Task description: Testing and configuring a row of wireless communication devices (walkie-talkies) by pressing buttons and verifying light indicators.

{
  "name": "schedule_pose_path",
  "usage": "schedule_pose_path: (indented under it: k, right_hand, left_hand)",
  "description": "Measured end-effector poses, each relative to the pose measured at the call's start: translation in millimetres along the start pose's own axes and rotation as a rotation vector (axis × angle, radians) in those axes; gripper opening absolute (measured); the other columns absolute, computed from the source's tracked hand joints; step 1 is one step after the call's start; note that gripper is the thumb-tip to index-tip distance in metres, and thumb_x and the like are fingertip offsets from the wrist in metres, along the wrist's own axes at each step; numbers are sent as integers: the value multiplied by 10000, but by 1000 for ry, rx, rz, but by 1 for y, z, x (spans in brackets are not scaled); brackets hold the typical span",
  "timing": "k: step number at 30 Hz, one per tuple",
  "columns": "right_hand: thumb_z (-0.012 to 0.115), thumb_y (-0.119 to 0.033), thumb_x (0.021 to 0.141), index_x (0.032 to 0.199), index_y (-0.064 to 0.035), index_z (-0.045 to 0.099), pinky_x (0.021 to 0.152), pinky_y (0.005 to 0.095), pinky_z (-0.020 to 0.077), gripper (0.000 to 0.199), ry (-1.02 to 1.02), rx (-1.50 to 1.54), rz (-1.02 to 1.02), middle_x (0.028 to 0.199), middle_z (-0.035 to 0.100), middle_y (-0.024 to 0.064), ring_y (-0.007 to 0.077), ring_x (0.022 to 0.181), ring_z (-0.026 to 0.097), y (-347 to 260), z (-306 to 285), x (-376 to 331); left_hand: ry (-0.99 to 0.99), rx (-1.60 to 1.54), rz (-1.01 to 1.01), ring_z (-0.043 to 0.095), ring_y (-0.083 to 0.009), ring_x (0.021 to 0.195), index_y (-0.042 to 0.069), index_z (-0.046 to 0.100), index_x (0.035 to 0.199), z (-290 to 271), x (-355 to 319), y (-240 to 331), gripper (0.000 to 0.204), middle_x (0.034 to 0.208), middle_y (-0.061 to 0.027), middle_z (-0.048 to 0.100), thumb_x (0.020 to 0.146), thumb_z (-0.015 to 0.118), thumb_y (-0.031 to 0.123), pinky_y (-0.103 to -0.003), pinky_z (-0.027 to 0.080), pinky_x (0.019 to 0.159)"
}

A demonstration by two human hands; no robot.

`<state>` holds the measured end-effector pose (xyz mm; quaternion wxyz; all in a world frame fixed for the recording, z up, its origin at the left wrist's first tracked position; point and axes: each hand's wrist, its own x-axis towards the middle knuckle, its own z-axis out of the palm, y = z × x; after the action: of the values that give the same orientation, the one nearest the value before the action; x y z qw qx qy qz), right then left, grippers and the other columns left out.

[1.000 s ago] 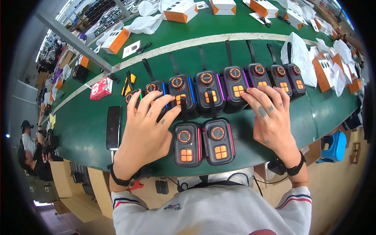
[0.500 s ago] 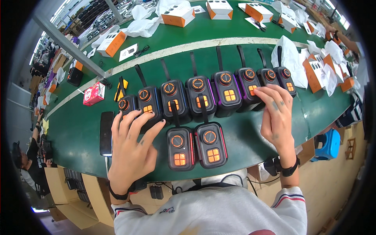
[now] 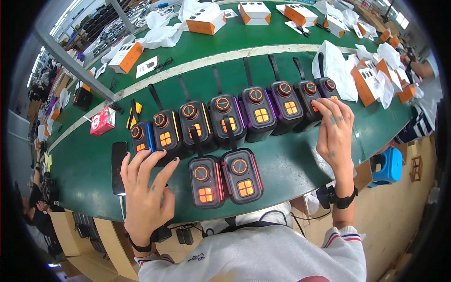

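Several black portable speakers with straps, round dials and orange buttons stand in a curved row. My right hand (image 3: 335, 129) has its fingertips at the orange buttons of the second speaker from the right (image 3: 307, 101), partly covering them. It grips nothing. Spread fingers on my left hand (image 3: 148, 195) reach to the lower front of the leftmost speaker (image 3: 139, 136) and its neighbour (image 3: 165, 136); whether they touch is unclear. Nearer me, two more speakers, a left one (image 3: 206, 183) and a right one (image 3: 242, 176), sit side by side with red light strips.
A dark phone (image 3: 119, 164) with a cable lies beside my left hand. A pink carton (image 3: 102, 121) and a yellow-black item (image 3: 134, 114) are behind it. White-orange boxes (image 3: 206, 22) and a white bag (image 3: 334, 70) lie across the green table (image 3: 286, 178). A metal post (image 3: 77, 61) rises left.
My right hand has moved from the third speaker from the right to the second. Light strips on some left-hand speakers turned from blue to yellow. The whole view has shifted slightly.
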<state>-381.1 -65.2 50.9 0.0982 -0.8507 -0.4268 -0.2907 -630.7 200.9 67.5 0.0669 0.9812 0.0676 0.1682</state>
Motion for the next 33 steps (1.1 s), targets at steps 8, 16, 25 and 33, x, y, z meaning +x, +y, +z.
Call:
schedule_pose_path:
  k: [8,16,25,33]
  right_hand:
    - [514,57,668,1089,-11,609,989,407,331,437,-36,99,-74,1125,597,90,267,1055,539,10,-7,1]
    - [486,52,732,1095,-32,619,986,392,324,396,4,85,-25,1137,614,72,256,1091,525,12,-7,-8]
    - [481,58,729,1086,-56,617,987,379,325,398,4,-37,42,1125,597,90,271,1077,529,38,-4,-7]
    - [468,60,780,1060,-59,647,975,364,354,353,106,-30,106,1109,636,66,262,1074,554,49,3,-28]
  left_hand:
    - [49,11,-31,450,-351,1186,67,628,1086,-4,-4,4,498,1203,-125,529,613,511,-34,-571,272,1047]
    - [168,-88,35,530,-304,1018,78,657,1035,-1,-28,14,484,1091,-80,598,575,531,-5,-524,346,941]
    - [160,-241,132,549,-259,919,89,671,996,18,-40,42,460,1061,-45,621,562,534,27,-446,381,835]
    - [211,-210,82,577,-277,935,31,639,1058,31,-51,46,480,1091,-95,602,592,525,12,-453,428,831]
